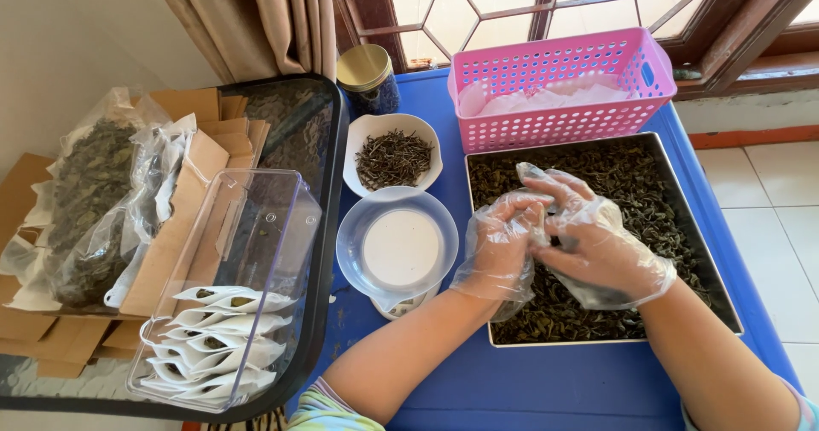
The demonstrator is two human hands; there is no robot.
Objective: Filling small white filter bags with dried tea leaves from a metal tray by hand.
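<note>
Both gloved hands meet over the dark tray of dried leaves [665, 192] at right: the left hand [499, 243] and right hand [597, 243] are curled together, pinching something I cannot make out. White filled sachets [222, 337] lie in the clear bin [273, 218] near left; a pink basket [554, 85] sits far.
</note>
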